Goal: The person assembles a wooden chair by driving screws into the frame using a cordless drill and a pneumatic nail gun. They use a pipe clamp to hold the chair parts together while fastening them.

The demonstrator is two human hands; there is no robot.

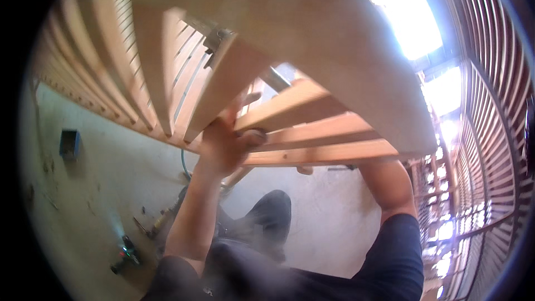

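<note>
A large slatted wooden frame [312,155] made of pale bars fills the space before me. My left hand [223,142] grips it where several slats meet its lower rail, thumb toward the right; the fingers are partly blurred. Over the upper middle and right spreads a wide, smooth wooden panel [334,39], very close and blurred. My right forearm [390,187] reaches up behind the panel's lower right corner, so that hand and its fingers are hidden. Beyond the slats, a metal clamp-like part [216,39] and a grey metal bar [276,79] show through the gaps.
On the floor at the left stands a small blue open box [69,145]. A dark power tool [128,253] with a lit lamp lies at the lower left, near other tools [159,224]. Tall slatted wooden pieces [479,106] line the right side, beside bright windows [404,11].
</note>
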